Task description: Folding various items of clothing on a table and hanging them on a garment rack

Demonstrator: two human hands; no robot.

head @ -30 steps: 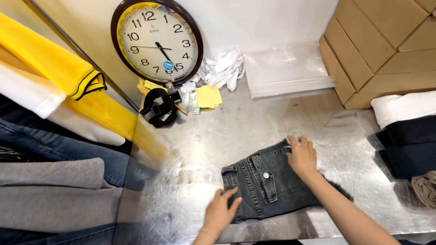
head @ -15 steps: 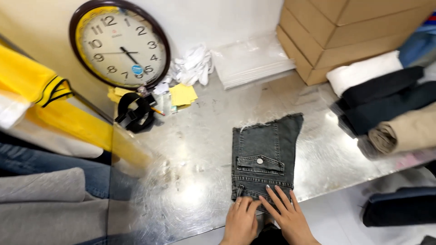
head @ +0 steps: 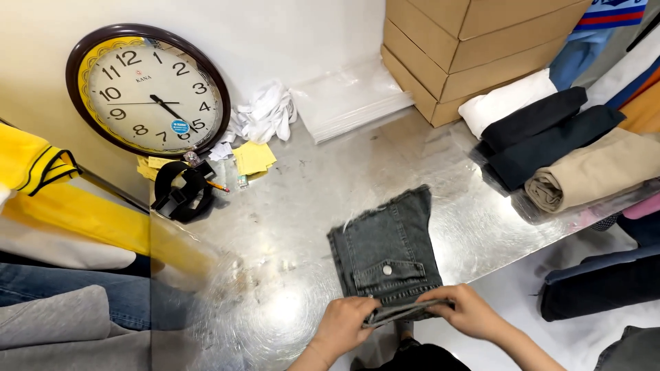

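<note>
Folded grey denim shorts (head: 385, 242) with a buttoned back pocket lie on the shiny metal table (head: 302, 206), frayed hem pointing away from me. My left hand (head: 344, 323) and my right hand (head: 466, 310) both pinch the waistband at the near table edge and lift it into a fold. The fingers of each hand curl around the denim edge.
A round wall clock (head: 146, 93) leans at the back left beside a black tape dispenser (head: 179, 196), yellow notes (head: 253, 158) and white cloth (head: 265, 113). Clear bags (head: 350, 99) and cardboard boxes (head: 467, 48) stand behind. Rolled garments (head: 570, 154) lie right; stacked clothes (head: 62, 275) left.
The shorts were flattened under my flat hands before; now both hands have closed on the waistband and raised it. The view has shifted right and back.
</note>
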